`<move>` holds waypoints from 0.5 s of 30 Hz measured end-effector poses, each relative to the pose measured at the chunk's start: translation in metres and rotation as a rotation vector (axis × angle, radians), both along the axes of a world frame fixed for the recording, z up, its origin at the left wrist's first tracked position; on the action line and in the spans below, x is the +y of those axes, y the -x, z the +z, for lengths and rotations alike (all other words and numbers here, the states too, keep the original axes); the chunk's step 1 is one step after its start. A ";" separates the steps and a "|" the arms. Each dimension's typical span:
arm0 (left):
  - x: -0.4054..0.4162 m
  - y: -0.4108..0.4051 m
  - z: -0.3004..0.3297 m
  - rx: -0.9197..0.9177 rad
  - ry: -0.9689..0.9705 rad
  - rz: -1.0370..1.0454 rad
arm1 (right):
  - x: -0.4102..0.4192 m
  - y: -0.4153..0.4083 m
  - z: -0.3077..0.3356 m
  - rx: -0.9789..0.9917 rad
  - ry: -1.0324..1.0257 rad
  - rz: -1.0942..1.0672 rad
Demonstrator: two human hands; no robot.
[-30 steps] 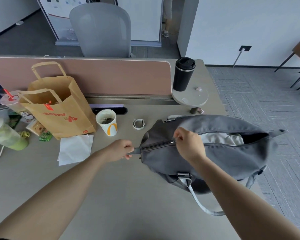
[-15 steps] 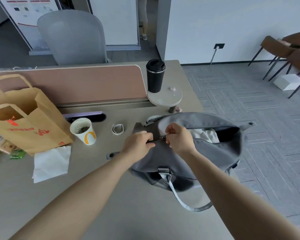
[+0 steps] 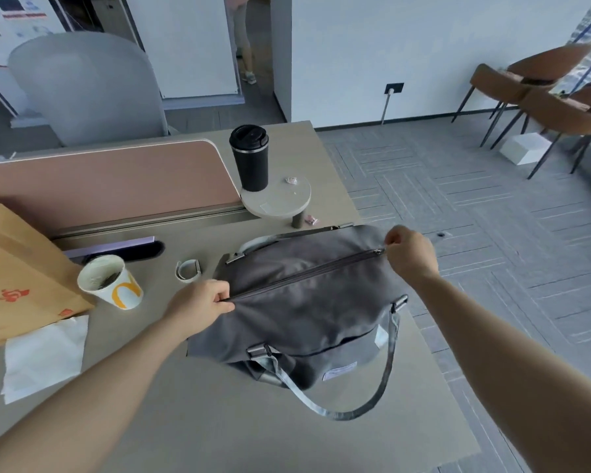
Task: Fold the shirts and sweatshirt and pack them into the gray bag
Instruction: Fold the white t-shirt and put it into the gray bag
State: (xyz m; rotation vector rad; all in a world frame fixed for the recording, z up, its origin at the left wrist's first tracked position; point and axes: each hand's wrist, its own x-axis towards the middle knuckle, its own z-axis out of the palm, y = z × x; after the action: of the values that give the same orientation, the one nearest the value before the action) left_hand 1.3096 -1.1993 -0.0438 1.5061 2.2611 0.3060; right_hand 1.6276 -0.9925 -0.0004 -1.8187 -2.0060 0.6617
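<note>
Gray fabric: the gray bag lies on the table near its right edge, zipper run shut along the top.
Left hand: fingers pinched on the fabric at the zipper's left end.
Right hand: thumb and fingers pinched on the zipper pull at the bag's right end.
Labels: a pale patch on the bag's near side and a small tag near its strap clip, too small to read.
Writing: red print on the paper bag left of the gray bag, not legible; a yellow arch on the paper cup between the two bags.
Strap: a gray handle loop hangs off the bag's near side onto the table.
Around: a white wristband just behind the left hand; a white napkin below the paper bag; a black tumbler on a small round shelf behind the gray bag.
Behind: a pink divider and a gray chair.
Room: gray carpet tiles right of the bag, brown chairs by the white wall.
</note>
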 end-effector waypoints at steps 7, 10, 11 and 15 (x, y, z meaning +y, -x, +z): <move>0.003 -0.001 -0.009 -0.007 0.074 0.031 | 0.050 -0.067 -0.002 -0.071 -0.010 -0.080; 0.005 -0.002 -0.010 -0.007 0.081 0.044 | 0.064 -0.088 -0.008 -0.086 -0.010 -0.097; 0.006 -0.003 -0.010 0.002 0.083 0.045 | 0.066 -0.090 -0.010 -0.089 -0.016 -0.095; 0.008 -0.004 -0.006 0.044 0.102 0.040 | 0.065 -0.088 -0.015 -0.101 -0.040 -0.066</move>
State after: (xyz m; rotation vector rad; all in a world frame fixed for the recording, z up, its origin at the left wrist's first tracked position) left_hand 1.3136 -1.1912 -0.0502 1.4304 2.3064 0.1679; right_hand 1.7158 -0.9272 -0.0152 -1.9211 -1.9969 0.5158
